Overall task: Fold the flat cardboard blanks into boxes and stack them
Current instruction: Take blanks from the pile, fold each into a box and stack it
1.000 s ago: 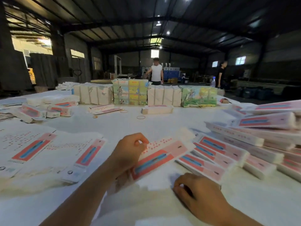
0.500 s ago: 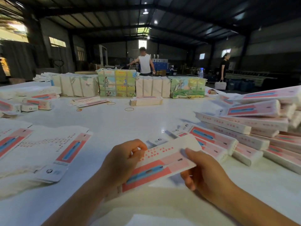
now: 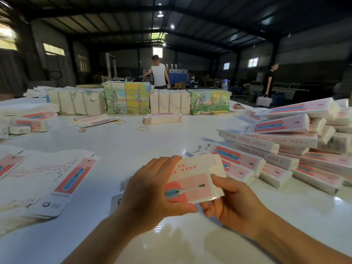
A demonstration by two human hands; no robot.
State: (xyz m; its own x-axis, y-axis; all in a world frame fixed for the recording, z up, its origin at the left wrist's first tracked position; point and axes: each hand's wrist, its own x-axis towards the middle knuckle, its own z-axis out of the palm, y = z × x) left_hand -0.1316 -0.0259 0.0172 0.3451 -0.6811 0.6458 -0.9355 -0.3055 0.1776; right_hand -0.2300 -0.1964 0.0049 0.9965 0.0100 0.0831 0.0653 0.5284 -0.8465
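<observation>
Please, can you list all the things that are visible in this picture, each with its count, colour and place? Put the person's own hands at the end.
table: one, white, fills the foreground
held box: one, white and pink, between both hands
folded boxes: a pile, too many to count, white and pink, right side
flat blanks: several, white and pink, near left
bundles: a row, white and green-yellow, far edge
rubber bands: at least three, tan, far middle of table
bottle: one, clear, behind the bundles
people: two, background
left hand: one, grips the box
right hand: one, grips the box's right end
</observation>
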